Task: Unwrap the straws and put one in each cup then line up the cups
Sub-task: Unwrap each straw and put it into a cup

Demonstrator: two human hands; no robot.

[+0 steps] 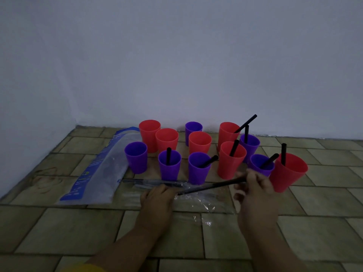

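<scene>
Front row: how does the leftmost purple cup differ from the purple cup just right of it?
The leftmost purple cup holds no straw; the second purple cup has a black straw standing in it. The leftmost ends the row beside the plastic bag; the second has purple cups either side. Both are purple and upright.

The floor is covered in olive-beige brick-shaped tiles with dark joints and meets a pale wall at the rear. Six red plastic cups and six purple plastic cups stand directly on it, mouths up, in a close cluster near the wall. A flat clear plastic bag with a blue printed border lies just left of the cluster. In front of the cups lie black straws in clear wrappers, and beside them crumpled loose clear wrapper film.
</scene>
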